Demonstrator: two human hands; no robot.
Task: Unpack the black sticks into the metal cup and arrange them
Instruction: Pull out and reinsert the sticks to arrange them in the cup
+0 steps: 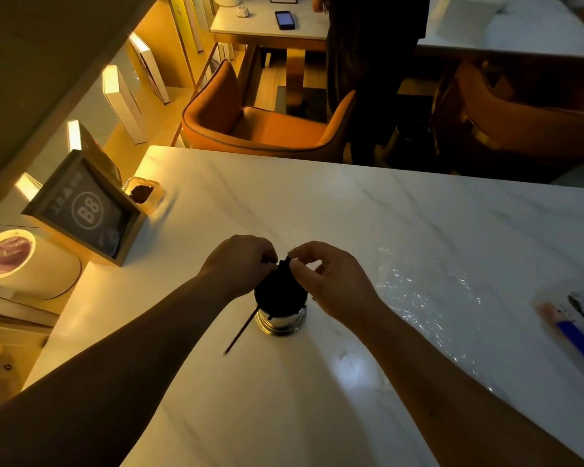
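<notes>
A shiny metal cup [280, 321] stands on the white marble table [418, 237], packed with a dark bundle of black sticks [279, 289] that rises above its rim. My left hand [240, 264] pinches the top of the bundle from the left. From the right, my right hand [327, 281] grips the same stick tops with thumb and forefinger. One loose black stick [241, 332] leans out of the cup on its left side, slanting down toward me.
Crumpled clear plastic wrap [429, 298] lies right of the cup. A blue-and-white packet [577, 328] sits at the table's right edge. A framed B88 sign [85, 210] and a small dish [145, 193] stand at the left. Orange chairs [260, 123] and a standing person are beyond the far edge.
</notes>
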